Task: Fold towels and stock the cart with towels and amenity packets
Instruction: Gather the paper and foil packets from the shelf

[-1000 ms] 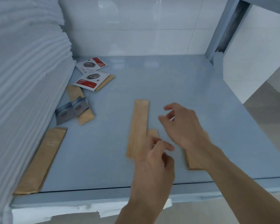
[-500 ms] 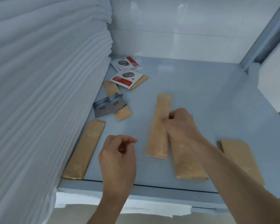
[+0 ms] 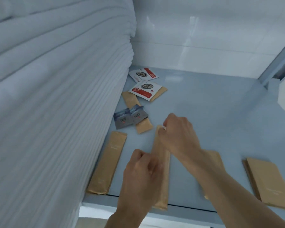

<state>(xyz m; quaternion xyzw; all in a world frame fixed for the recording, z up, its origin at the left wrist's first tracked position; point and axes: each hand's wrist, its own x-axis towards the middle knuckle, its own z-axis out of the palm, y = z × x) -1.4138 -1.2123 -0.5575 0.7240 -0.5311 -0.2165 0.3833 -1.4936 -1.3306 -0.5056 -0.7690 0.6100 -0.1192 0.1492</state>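
Head view looks down on a pale blue cart shelf point(image 3: 212, 112) with a tall stack of folded white towels point(image 3: 56, 96) filling its left side. At the middle of the shelf a long tan packet point(image 3: 161, 178) lies lengthwise, its near end reaching the shelf's front edge. The right hand point(image 3: 179, 134) sits over the packet's far end, fingers curled and pinching the top corner. The left hand point(image 3: 141, 175) is beside the packet's left edge near its middle, fingers curled inward and touching that edge; whether it actually grips the packet cannot be told. Under the right forearm another tan packet point(image 3: 215, 160) is partly hidden. Against the towel stack lies a third long tan packet point(image 3: 109, 163), and a wider tan packet point(image 3: 270, 183) rests at the shelf's right front corner, well apart from both hands. Farther back, near the towels, two grey sachets point(image 3: 130, 117) overlap a short tan packet point(image 3: 136, 111), and behind them two white sachets with red bands point(image 3: 144, 81) lie close together, the nearer one on top of a further tan packet point(image 3: 160, 92).
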